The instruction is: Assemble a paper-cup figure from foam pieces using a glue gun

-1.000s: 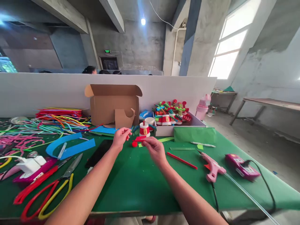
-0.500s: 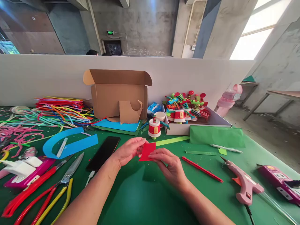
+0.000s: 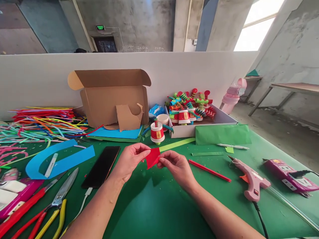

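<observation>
Between the left hand [image 3: 131, 161], apart from it a second ago, and the right hand [image 3: 178, 165], red paper [image 3: 153, 157] is now pinched above the worktop [image 3: 159, 205], nearer than the cup figure [image 3: 157, 133], its handling seemingly steadied.

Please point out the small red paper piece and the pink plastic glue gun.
Small red paper piece [image 3: 153, 157]: head view, middle of its surface.
Pink plastic glue gun [image 3: 255, 181]: head view, on its body.
</observation>
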### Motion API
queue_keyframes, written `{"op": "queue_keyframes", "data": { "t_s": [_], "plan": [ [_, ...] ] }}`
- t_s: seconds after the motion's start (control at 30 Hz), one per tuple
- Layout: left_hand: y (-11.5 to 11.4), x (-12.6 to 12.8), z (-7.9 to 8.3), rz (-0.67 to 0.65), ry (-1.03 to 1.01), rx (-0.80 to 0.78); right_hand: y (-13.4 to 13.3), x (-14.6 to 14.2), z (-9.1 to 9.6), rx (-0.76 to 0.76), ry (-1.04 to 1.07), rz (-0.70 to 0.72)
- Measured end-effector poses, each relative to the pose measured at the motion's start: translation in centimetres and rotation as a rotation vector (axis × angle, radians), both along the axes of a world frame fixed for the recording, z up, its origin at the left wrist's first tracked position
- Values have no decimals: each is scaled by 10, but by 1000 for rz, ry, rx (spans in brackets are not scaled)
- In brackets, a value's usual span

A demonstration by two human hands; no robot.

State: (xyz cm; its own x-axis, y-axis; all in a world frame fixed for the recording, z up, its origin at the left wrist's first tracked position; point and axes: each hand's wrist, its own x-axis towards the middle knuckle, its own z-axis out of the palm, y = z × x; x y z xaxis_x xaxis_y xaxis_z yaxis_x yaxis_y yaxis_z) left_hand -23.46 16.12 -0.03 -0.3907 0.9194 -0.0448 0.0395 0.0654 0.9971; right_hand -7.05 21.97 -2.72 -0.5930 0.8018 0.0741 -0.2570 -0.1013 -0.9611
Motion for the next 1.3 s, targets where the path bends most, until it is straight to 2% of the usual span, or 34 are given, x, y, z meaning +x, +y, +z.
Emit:
{"op": "queue_keyframes", "data": {
  "t_s": [0.2, 0.33, 0.5, 0.67, 0.77, 1.03, 1.3],
  "plan": [
    [2, 1, -6, 11, 26, -4, 0, 1, 2, -24, -22, 13],
    [2, 3, -8, 35, 128, 39, 1, 2, 2, -81, -21, -40],
    [-3, 9, -8, 68, 533, 246, 1, 2, 1, -166, -44, -113],
    [-8, 17, -9, -54, 972, 536, 2, 1, -2, -258, -19, -140],
    [-9, 20, -11, -80, 1144, 618, 3, 2, -1, -299, 12, -137],
    [-11, 20, -11, -71, 1340, 611, 1, 3, 2, -375, 55, -118],
    [-11, 21, -15, -61, 1280, 522, 0, 4, 1, -372, 9, -100]
  ]
}}
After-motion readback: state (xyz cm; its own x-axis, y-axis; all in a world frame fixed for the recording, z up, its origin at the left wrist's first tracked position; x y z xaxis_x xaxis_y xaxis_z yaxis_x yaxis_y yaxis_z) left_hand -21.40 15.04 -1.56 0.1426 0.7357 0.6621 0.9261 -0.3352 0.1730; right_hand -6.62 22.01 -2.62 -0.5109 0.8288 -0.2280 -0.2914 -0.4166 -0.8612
